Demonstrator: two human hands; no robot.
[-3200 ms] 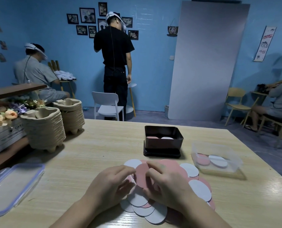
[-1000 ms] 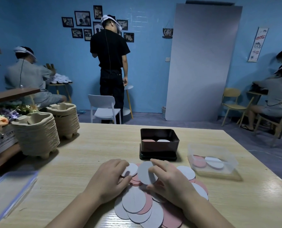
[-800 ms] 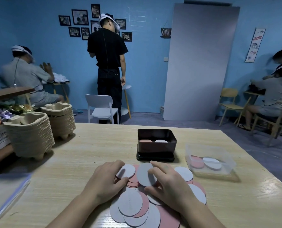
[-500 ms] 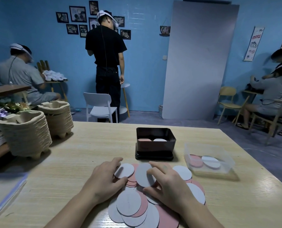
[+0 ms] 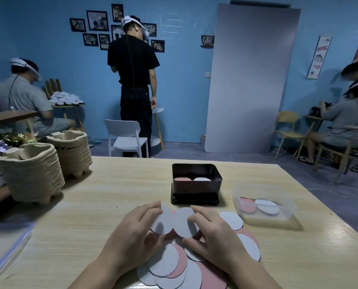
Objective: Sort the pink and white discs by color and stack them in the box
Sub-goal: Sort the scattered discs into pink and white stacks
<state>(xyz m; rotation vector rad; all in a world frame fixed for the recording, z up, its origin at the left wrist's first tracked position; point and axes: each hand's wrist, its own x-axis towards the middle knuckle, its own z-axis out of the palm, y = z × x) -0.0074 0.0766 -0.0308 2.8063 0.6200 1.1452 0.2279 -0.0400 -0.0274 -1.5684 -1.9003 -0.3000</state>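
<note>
We find left hand and right hand each pinching a white disc over the pile at the worktop's near edge. Black box just beyond; wall sign reads "Coffee".

Single head-worn wide-angle view: faces forward and down, close above the tabletop, with the blue room's far wall beyond.

Side by side, the left hand and right hand each pinch a white disc.
</note>
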